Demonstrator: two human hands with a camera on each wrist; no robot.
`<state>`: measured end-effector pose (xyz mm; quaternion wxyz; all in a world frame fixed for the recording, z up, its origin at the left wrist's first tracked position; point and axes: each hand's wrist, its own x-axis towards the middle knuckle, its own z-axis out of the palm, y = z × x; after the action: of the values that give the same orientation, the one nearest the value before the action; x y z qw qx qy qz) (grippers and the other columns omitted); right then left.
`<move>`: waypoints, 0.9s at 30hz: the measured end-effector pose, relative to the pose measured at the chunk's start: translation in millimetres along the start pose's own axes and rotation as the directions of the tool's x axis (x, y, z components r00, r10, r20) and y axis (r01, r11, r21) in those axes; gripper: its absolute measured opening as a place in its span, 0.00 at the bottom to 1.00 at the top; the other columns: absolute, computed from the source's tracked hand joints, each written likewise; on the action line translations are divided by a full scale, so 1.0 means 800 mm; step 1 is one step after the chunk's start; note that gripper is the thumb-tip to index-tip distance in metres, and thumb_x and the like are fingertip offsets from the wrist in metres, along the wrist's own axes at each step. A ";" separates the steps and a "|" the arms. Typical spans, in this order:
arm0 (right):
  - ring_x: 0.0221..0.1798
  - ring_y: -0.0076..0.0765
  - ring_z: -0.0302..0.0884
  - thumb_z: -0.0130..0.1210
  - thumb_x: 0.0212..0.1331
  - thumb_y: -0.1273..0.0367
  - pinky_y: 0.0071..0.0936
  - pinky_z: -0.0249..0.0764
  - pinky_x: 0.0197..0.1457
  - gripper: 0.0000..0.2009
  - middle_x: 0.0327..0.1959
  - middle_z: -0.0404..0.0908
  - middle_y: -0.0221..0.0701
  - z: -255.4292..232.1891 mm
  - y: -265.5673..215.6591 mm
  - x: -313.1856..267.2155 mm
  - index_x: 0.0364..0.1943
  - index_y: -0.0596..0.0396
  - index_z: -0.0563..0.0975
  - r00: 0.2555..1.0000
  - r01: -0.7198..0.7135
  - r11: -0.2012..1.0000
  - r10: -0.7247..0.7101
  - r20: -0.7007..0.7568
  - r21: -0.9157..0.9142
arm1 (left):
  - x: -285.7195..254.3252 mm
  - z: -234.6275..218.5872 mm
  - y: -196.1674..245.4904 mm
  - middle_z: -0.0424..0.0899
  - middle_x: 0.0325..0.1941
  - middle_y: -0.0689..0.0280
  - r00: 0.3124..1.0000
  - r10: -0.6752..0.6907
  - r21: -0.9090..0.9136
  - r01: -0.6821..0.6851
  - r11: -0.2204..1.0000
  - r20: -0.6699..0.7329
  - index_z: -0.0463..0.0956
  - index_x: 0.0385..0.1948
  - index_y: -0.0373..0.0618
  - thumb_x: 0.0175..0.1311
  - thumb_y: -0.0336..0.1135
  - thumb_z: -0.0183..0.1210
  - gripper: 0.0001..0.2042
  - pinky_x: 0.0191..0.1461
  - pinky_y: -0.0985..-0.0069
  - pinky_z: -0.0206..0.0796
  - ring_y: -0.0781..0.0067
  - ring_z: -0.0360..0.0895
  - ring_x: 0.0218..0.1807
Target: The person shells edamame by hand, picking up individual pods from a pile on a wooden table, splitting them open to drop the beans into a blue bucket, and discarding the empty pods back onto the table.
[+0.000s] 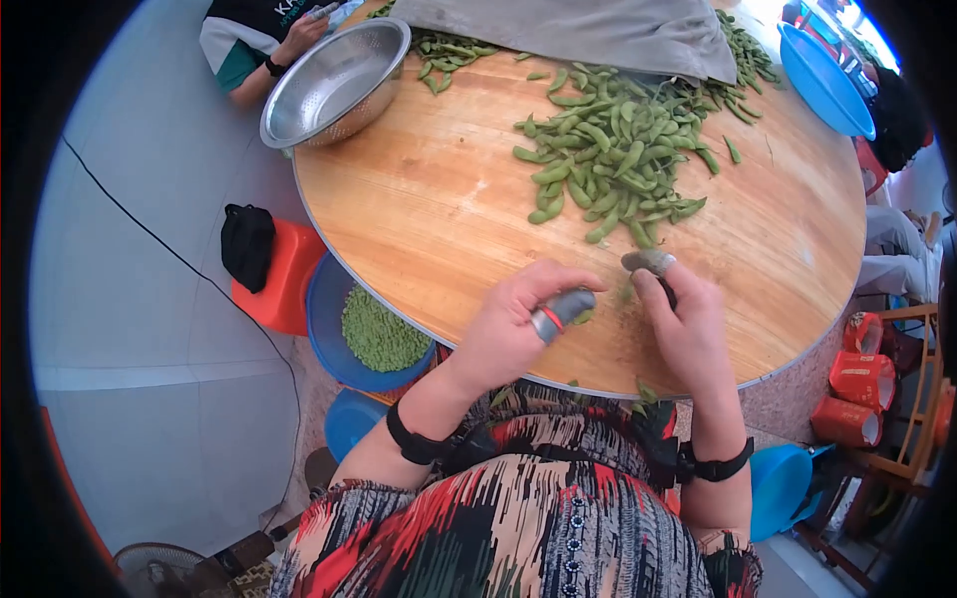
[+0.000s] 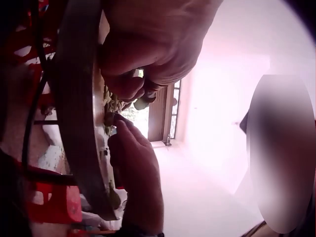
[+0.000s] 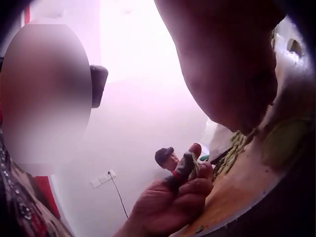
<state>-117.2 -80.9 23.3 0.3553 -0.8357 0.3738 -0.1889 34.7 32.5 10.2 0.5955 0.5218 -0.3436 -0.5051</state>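
My left hand (image 1: pixel 508 324) is over the table's near edge, its thumb in a grey cover with a red band. Its fingers hold a green soybean pod (image 1: pixel 585 317), mostly hidden under the thumb. The right wrist view shows this left hand (image 3: pixel 170 200) with fingers curled under the thumb. To the right is my right hand (image 1: pixel 693 324), with fingers bent and a worn grey cover on one fingertip (image 1: pixel 648 261); I cannot tell whether it holds anything. A heap of green soybean pods (image 1: pixel 623 145) lies just beyond both hands on the round wooden table (image 1: pixel 419 219).
A steel colander (image 1: pixel 334 85) sits at the table's left edge, a blue basin (image 1: pixel 825 82) at its far right. Grey cloth (image 1: pixel 588 35) covers more pods at the back. Below left, a blue tub (image 1: pixel 324 329) holds shelled beans beside a red stool (image 1: pixel 274 284). Other people sit around.
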 end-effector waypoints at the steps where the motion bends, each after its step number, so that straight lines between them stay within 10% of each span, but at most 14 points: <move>1: 0.29 0.29 0.75 0.52 0.57 0.69 0.24 0.70 0.33 0.09 0.25 0.78 0.35 -0.002 0.001 -0.006 0.38 0.61 0.76 0.990 -0.122 0.948 0.096 0.103 0.294 | 0.002 0.006 -0.003 0.71 0.31 0.70 0.992 0.125 0.232 -0.128 0.964 0.026 0.69 0.50 0.43 0.59 0.25 0.53 0.16 0.33 0.88 0.61 0.86 0.67 0.30; 2: 0.29 0.21 0.74 0.53 0.57 0.70 0.20 0.69 0.34 0.09 0.26 0.79 0.29 -0.003 0.001 -0.012 0.37 0.62 0.76 0.962 -0.258 0.796 0.156 0.225 0.548 | 0.002 0.011 -0.004 0.71 0.31 0.70 0.968 0.239 0.447 -0.250 0.859 0.083 0.67 0.53 0.44 0.58 0.25 0.54 0.19 0.35 0.87 0.62 0.84 0.68 0.32; 9: 0.27 0.14 0.70 0.57 0.52 0.76 0.15 0.68 0.31 0.06 0.23 0.77 0.22 0.001 -0.011 -0.043 0.33 0.63 0.77 0.988 -0.146 0.769 0.088 0.123 0.622 | 0.000 0.018 0.015 0.72 0.26 0.65 0.954 0.179 0.548 -0.285 0.787 0.239 0.48 0.64 0.47 0.50 0.23 0.61 0.39 0.36 0.78 0.66 0.75 0.71 0.28; 15: 0.21 0.11 0.66 0.56 0.52 0.75 0.12 0.60 0.22 0.03 0.19 0.75 0.22 -0.004 -0.009 -0.049 0.30 0.61 0.77 0.974 -0.228 0.632 0.146 0.175 0.741 | 0.002 0.018 0.020 0.73 0.24 0.66 0.872 0.314 0.466 -0.471 0.749 0.377 0.64 0.57 0.46 0.47 0.24 0.63 0.31 0.29 0.78 0.66 0.71 0.73 0.26; 17: 0.14 0.11 0.58 0.55 0.52 0.75 0.12 0.51 0.16 0.02 0.15 0.69 0.21 -0.004 0.001 -0.050 0.28 0.60 0.75 0.909 -0.416 0.148 0.076 0.409 0.897 | 0.008 0.009 0.016 0.74 0.23 0.67 0.774 0.391 0.392 -0.603 0.695 0.498 0.70 0.52 0.46 0.45 0.25 0.64 0.26 0.29 0.79 0.65 0.71 0.73 0.25; 18: 0.14 0.11 0.58 0.55 0.52 0.75 0.12 0.51 0.16 0.02 0.15 0.69 0.21 0.001 0.003 -0.051 0.28 0.60 0.75 0.909 -0.417 0.145 0.078 0.409 0.897 | 0.010 0.007 0.014 0.74 0.23 0.68 0.653 0.457 0.298 -0.717 0.631 0.604 0.76 0.46 0.47 0.44 0.26 0.65 0.22 0.28 0.80 0.65 0.71 0.73 0.25; 20: 0.10 0.13 0.53 0.55 0.51 0.75 0.13 0.47 0.13 0.04 0.12 0.65 0.20 0.009 0.006 -0.051 0.28 0.59 0.72 0.872 -0.486 -0.165 -0.029 0.488 0.858 | 0.008 0.013 0.013 0.74 0.22 0.69 0.704 0.438 0.279 -0.657 0.700 0.559 0.80 0.34 0.46 0.44 0.25 0.64 0.12 0.27 0.81 0.64 0.72 0.73 0.24; 23: 0.09 0.12 0.52 0.55 0.52 0.74 0.12 0.47 0.12 0.04 0.12 0.65 0.20 0.007 -0.001 -0.051 0.27 0.58 0.72 0.882 -0.459 -0.180 0.026 0.470 0.870 | 0.011 0.020 0.002 0.73 0.22 0.71 0.714 0.526 0.107 -0.634 0.766 0.462 0.77 0.35 0.45 0.49 0.24 0.61 0.10 0.25 0.83 0.62 0.77 0.72 0.22; 25: 0.10 0.14 0.55 0.56 0.51 0.74 0.13 0.50 0.14 0.05 0.12 0.65 0.21 0.005 0.000 -0.049 0.29 0.60 0.73 0.906 -0.418 -0.056 0.047 0.420 0.907 | 0.001 0.027 -0.005 0.73 0.22 0.74 0.912 0.260 -0.211 -0.199 0.957 0.317 0.73 0.38 0.43 0.55 0.25 0.57 0.08 0.23 0.86 0.58 0.84 0.68 0.21; 27: 0.11 0.15 0.58 0.56 0.51 0.74 0.14 0.54 0.15 0.06 0.12 0.66 0.22 -0.011 0.012 -0.040 0.32 0.62 0.73 0.929 -0.368 0.072 0.064 0.364 0.927 | 0.002 0.021 0.006 0.73 0.24 0.75 0.967 0.091 -0.166 -0.052 0.985 0.240 0.72 0.40 0.46 0.60 0.30 0.54 0.07 0.23 0.89 0.56 0.89 0.66 0.23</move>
<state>-147.9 -65.5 20.5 0.8833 -0.3339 0.2290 -0.2364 20.6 26.0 18.3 0.6057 0.3933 -0.3922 -0.5698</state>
